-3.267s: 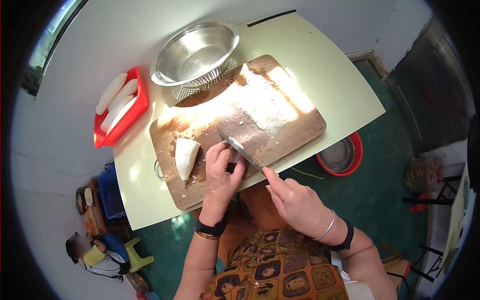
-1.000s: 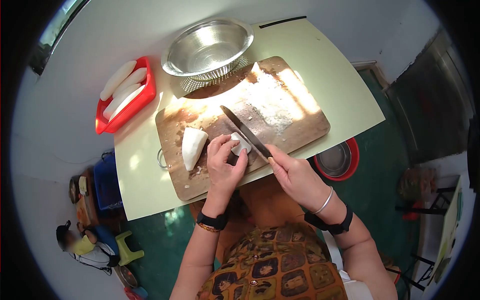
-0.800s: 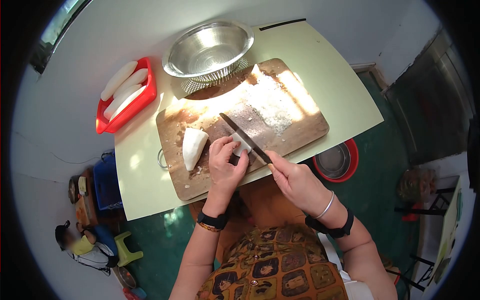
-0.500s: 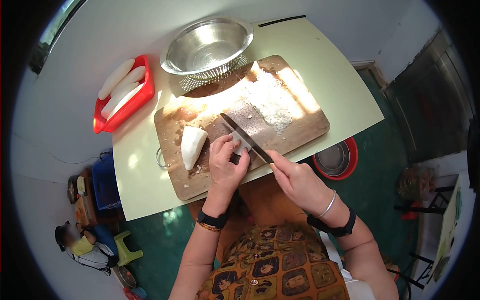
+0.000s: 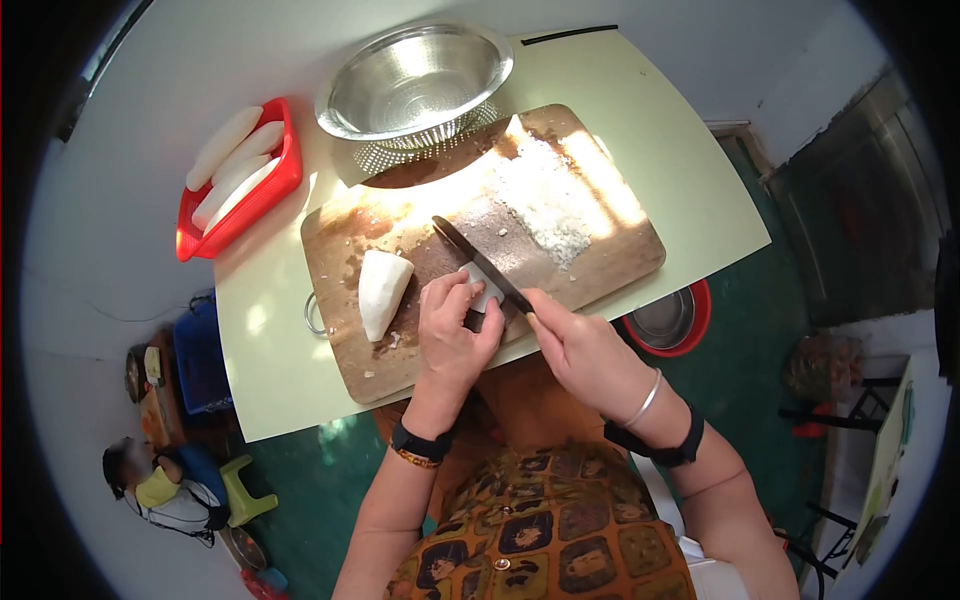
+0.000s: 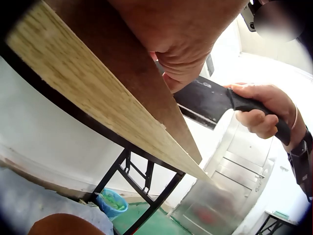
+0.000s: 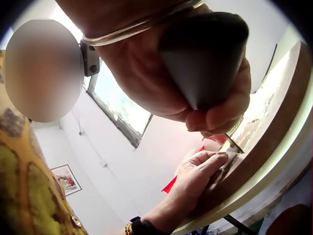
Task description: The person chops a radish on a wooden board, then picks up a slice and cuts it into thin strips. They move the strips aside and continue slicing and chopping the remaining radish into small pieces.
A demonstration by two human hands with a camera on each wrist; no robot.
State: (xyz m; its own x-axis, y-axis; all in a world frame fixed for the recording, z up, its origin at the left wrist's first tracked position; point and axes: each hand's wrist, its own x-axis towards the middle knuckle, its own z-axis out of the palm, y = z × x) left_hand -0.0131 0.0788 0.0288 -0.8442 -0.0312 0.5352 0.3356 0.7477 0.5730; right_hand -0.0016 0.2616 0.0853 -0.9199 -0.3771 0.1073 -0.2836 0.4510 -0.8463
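Note:
The left hand (image 5: 455, 330) holds a small white piece (image 5: 484, 287) with curled fingers and thumb on the wooden cutting board (image 5: 440, 365). Gripped by its black handle in the right hand (image 5: 595, 365), the knife (image 5: 480, 262) lies with its blade along the piece's right side. The left wrist view shows the right hand (image 6: 259, 105) round the handle and the dark blade (image 6: 203, 98) beside the left hand (image 6: 171, 39). A larger peeled white chunk (image 5: 383, 293) lies left of the left hand. Chopped white bits (image 5: 548, 205) cover the board's right part.
A steel basin (image 5: 415, 85) rests on a perforated colander behind the board. Several long white vegetables lie in a red basket (image 5: 285, 175) at the left. A red tub (image 5: 700, 320) stands below the table's right edge. A person (image 5: 160, 485) is at the lower left.
The knife has come from further left and lower, over the hand's fingertips, to the piece's right side. Lately the hands have barely moved; the view has shifted slightly.

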